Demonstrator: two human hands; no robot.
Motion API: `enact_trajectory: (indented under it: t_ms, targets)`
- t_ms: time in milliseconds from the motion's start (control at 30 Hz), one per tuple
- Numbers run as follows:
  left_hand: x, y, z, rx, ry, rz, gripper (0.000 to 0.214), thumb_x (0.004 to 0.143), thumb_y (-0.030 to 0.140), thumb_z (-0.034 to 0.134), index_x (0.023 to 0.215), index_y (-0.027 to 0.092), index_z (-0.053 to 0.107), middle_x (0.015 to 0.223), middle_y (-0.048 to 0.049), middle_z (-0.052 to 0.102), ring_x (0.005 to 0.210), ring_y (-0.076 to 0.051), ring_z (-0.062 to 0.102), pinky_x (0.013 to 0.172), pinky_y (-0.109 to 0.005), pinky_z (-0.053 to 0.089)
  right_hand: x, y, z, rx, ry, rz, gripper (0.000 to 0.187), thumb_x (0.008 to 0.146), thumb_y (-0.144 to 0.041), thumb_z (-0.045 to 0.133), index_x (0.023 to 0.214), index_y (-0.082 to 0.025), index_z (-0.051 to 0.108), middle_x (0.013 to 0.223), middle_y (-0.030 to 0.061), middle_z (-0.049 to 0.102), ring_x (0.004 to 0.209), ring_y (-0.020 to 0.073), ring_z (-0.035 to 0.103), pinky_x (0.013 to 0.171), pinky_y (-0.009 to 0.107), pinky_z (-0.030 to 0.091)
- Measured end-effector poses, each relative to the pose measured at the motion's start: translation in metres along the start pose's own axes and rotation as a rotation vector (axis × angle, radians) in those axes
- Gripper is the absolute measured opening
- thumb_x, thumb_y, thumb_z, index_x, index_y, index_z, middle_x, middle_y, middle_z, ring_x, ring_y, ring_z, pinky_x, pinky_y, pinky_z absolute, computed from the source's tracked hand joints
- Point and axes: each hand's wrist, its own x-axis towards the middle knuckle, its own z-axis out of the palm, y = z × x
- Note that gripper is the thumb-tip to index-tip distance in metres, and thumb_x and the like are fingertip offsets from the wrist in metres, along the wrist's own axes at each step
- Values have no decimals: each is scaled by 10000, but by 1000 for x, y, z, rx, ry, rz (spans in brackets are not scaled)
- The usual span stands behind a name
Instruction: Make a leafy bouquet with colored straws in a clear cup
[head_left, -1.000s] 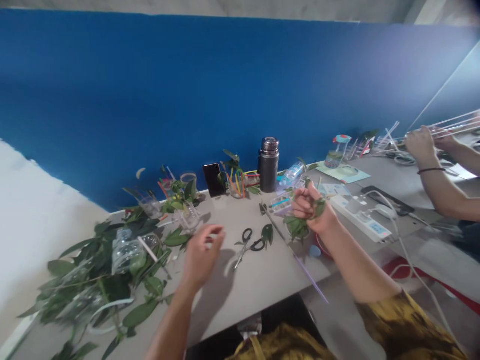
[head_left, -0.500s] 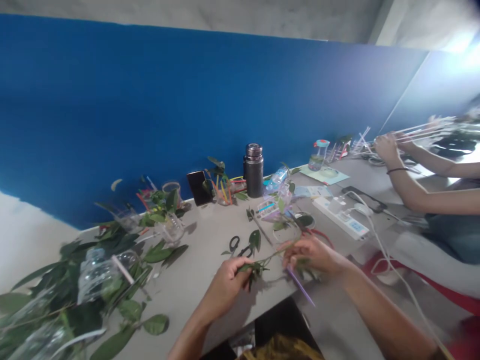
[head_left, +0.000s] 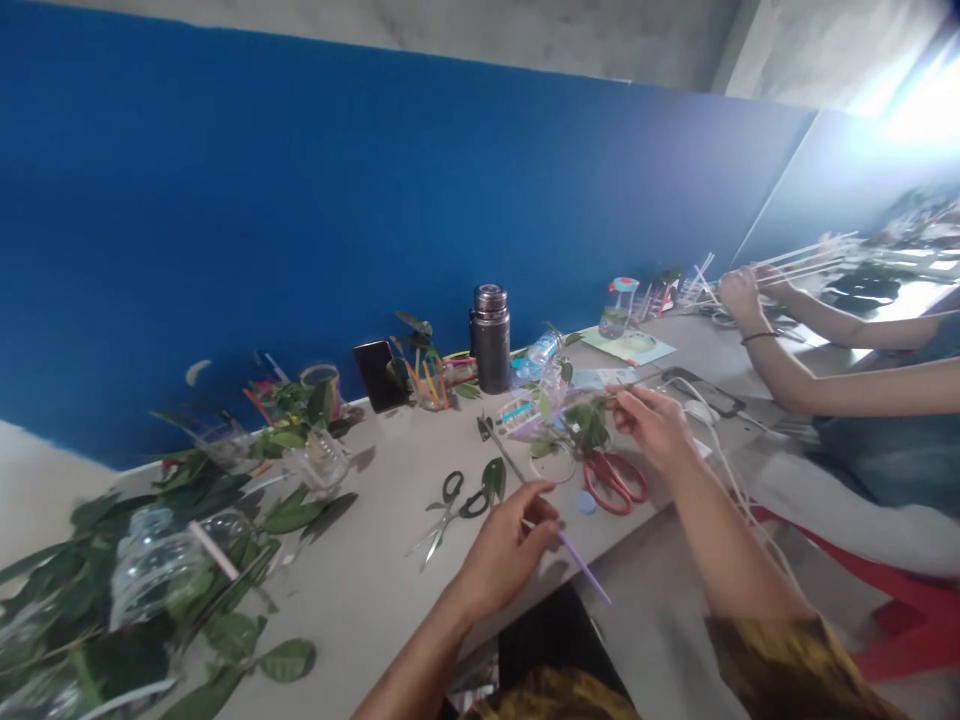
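Here, leafy sprig (head_left: 589,425), right hand (head_left: 658,425) pinching, hanging left of grip

Ahead, we count: black-handled scissors (head_left: 450,513), 11 o'clock, + red-handled scissors (head_left: 616,480), 1 o'clock, = 2 | vacuum flask (head_left: 492,350), 12 o'clock = 1 | propped smartphone (head_left: 379,375), 11 o'clock = 1

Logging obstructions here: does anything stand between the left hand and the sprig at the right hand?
Nothing upright that I can see. Between the left hand and the sprig at the right hand, a white ring lies low on the table, with a blue cap to one side.
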Motion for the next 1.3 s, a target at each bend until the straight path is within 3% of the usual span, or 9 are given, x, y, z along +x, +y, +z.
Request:
enact_trajectory:
  t_ms: [100, 200, 267, 367, 467, 633, 833, 1000, 1300]
  targets:
    - [-14, -21, -8, 97, 81, 0, 289, 880, 306, 605, 1066, 194, 796, 1102, -112, 814, 1019, -257, 745, 925, -364, 571, 18, 21, -10, -682, 74, 64, 337, 948, -431, 638, 1078, -169, 804, 930, 125, 788, 833, 255, 706, 743, 335, 520]
    - [-30, -40, -19, 121, 250, -37, 284, 923, 392, 582, 987, 213, 793, 1007, -99, 827, 954, -261, 767, 881, -360, 590, 16, 47, -6, -997, -167, -48, 401, 953, -267, 624, 1325, -174, 742, 1281, 150, 763, 1134, 285, 705, 962, 348, 496]
    - [-38, -48, -25, 127, 322, -51, 318, 941, 450, 575, 959, 216, 788, 954, -91, 825, 901, -258, 774, 852, -355, 598, 15, 58, 0, -1042, -310, -116, 490, 951, -206, 621, 1438, -180, 670, 1380, 141, 721, 1212, 267, 679, 996, 322, 472]
    - [-48, -55, -30, 133, 346, -45, 337, 948, 488, 578, 932, 223, 784, 914, -80, 824, 861, -253, 783, 820, -340, 612, 21, 62, 8, -1110, -373, -102, 365, 969, -181, 590, 1298, -189, 746, 1244, 120, 759, 1149, 253, 688, 940, 308, 462]
    - [-54, -63, -30, 131, 351, -54, 351, 948, 518, 587, 922, 230, 785, 874, -77, 821, 823, -254, 785, 789, -335, 628, 29, 59, 8, -1133, -237, -78, 279, 1003, -216, 547, 1144, -193, 786, 1152, 109, 768, 1093, 259, 689, 904, 318, 462]
    - [-64, -74, -29, 112, 370, -52, 355, 947, 523, 597, 918, 228, 793, 860, -78, 818, 794, -251, 781, 780, -334, 637, 12, 62, -3, -1133, 41, -68, 465, 991, -261, 570, 1440, -152, 623, 1310, 187, 706, 1103, 290, 689, 894, 350, 476]
    - [-65, -77, -27, 122, 369, -26, 289, 956, 444, 591, 913, 244, 796, 852, -47, 812, 793, -223, 772, 792, -307, 618, -35, 65, -8, -1114, -305, 50, 348, 930, -367, 685, 1239, -210, 666, 1000, 81, 774, 913, 262, 720, 730, 304, 417]
    - [-64, -78, -25, 175, 364, 19, 274, 959, 418, 583, 899, 254, 794, 867, -37, 810, 820, -220, 765, 798, -299, 607, -47, 54, -1, -1131, -251, 94, 271, 970, -420, 607, 1173, -247, 650, 945, 56, 781, 866, 257, 730, 678, 298, 375]
    - [-64, -80, -24, 203, 356, 38, 254, 975, 385, 577, 912, 249, 782, 884, -35, 810, 846, -214, 765, 805, -292, 594, 5, 51, 14, -1215, -122, 167, 366, 1036, -448, 514, 1193, -184, 713, 1078, 146, 790, 1022, 297, 747, 733, 327, 441]
